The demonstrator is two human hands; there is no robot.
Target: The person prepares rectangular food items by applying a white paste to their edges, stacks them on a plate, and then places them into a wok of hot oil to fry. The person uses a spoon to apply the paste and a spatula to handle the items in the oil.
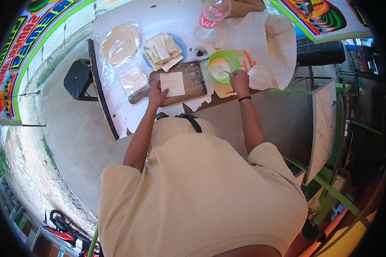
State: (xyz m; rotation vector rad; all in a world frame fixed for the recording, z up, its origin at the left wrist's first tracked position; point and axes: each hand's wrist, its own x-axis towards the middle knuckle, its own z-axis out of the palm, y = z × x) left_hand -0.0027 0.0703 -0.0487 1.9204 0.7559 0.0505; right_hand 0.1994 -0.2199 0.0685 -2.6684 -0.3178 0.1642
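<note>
My right hand (239, 83) grips the handle of a metal spoon (225, 71), whose bowl end dips into a pale mixture in a green bowl (235, 59). My left hand (157, 94) rests on a wooden cutting board (196, 80), its fingers at the left edge of a square pastry wrapper (172, 84) lying flat there. Beyond the board, a blue plate (181, 44) carries a pile of folded wrapper pieces (163, 49). Wrapped in clear plastic, a stack of square wrappers (133, 81) lies left of the board.
Round flat sheets in plastic (121, 44) lie at the table's far left. A small bag with dark contents (200, 52) sits near the green bowl. Behind stands a plastic bottle (211, 17); a large plastic bag (271, 48) is at right. A black stool (78, 80) stands left of the table.
</note>
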